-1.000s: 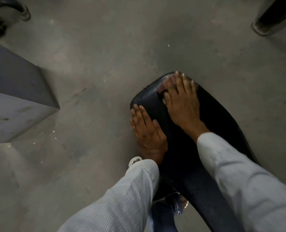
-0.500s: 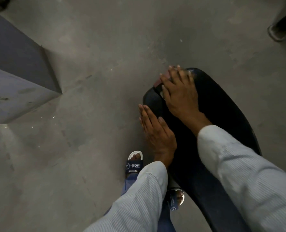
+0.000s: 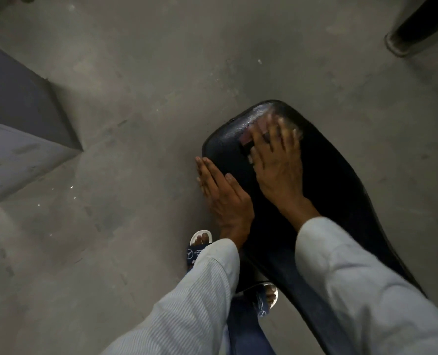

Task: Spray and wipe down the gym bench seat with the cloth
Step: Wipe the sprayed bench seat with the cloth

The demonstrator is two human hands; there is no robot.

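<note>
Our left hand (image 3: 221, 194) lies flat, fingers together, grip empty, against the left edge of the black bench seat (image 3: 340, 201); our right hand (image 3: 276, 165), fingers spread, presses the pinkish cloth (image 3: 251, 133) near its far end

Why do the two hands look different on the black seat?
The right hand lies on top of the bench seat with fingers spread, pressing a pinkish cloth; the left hand rests flat along the seat's left edge, fingers together, with no cloth. The right hand's fingertips look blurred; the left hand looks sharp. Both are bare, palm down, touching the seat, with pale striped sleeves.
</note>
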